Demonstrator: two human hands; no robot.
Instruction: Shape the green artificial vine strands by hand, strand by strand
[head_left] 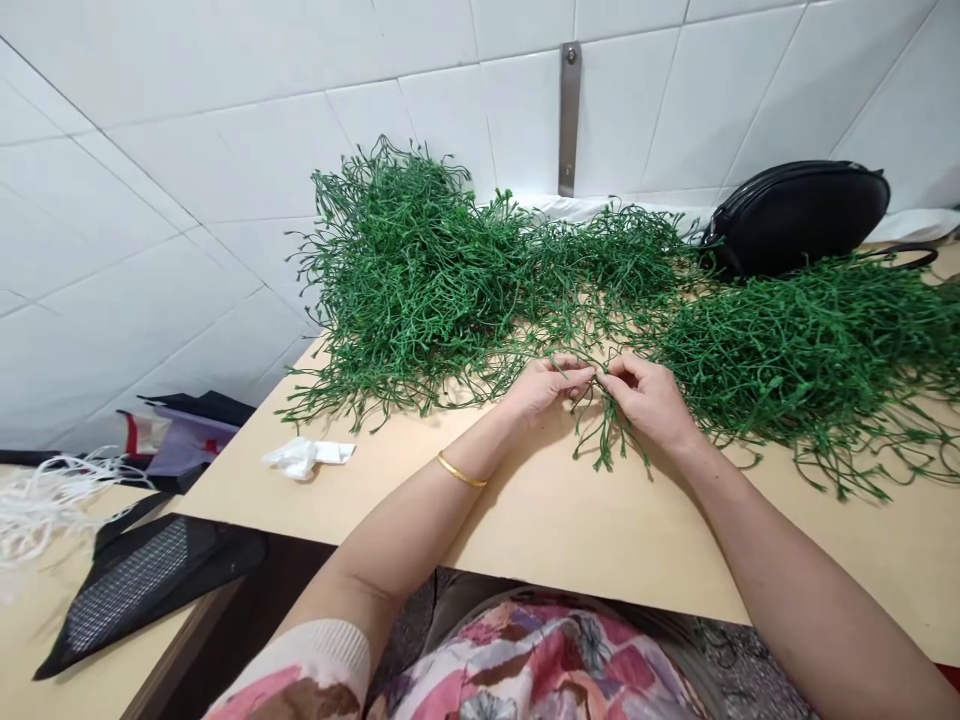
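My left hand (551,388) and my right hand (649,398) meet at the near edge of the green heaps, fingertips almost touching. Both are closed in a pinch on a small bunch of green plastic stems (606,430), whose thin ends fan out downward between them over the table. A stem also pokes up past my left fingers. Beyond my left hand rises a tall heap of green stems (420,250). To the right of my right hand spreads another heap (810,350). The exact point where the fingers grip is partly hidden.
A black zip bag (802,215) stands behind the right heap. Crumpled white tissue (307,457) lies on the wooden table (570,530) at left. Lower left, a second surface bears white cords (49,505) and a black mesh piece (135,575). White tiled wall (247,170) closes off the back.
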